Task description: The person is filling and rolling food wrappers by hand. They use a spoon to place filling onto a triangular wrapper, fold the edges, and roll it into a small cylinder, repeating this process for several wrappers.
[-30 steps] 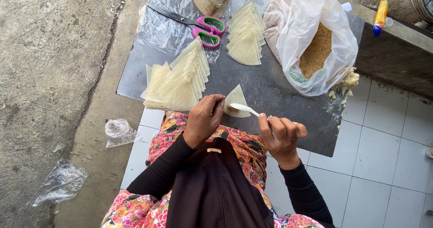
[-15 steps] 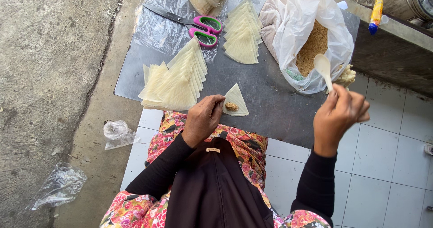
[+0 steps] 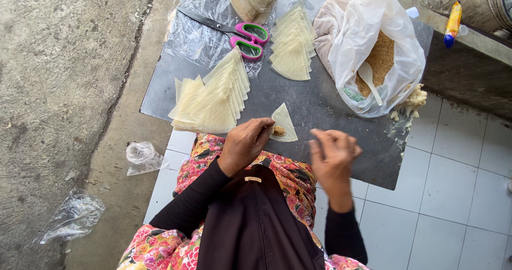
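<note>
My left hand (image 3: 246, 142) pinches a small triangular pastry wrapper (image 3: 284, 122) with a dab of brown filling at its near corner, on the dark metal board (image 3: 330, 110). My right hand (image 3: 333, 155) hovers empty over the board's near edge, fingers loosely curled, a little right of the wrapper. A white spoon (image 3: 369, 81) lies in the white plastic bag of brown crumbly filling (image 3: 381, 56) at the far right. A fanned stack of pale wrappers (image 3: 213, 96) sits left of my left hand.
A second wrapper stack (image 3: 292, 46) lies at the far middle, beside pink-handled scissors (image 3: 240, 35) on clear plastic. A lump of pale dough (image 3: 409, 103) sits by the board's right edge. Crumpled plastic bags (image 3: 141, 157) lie on the concrete floor at left; white tiles at right.
My right hand carried the spoon from the wrapper up to the filling bag, left it there, and has come back down empty near the wrapper. My left hand stayed on the wrapper.
</note>
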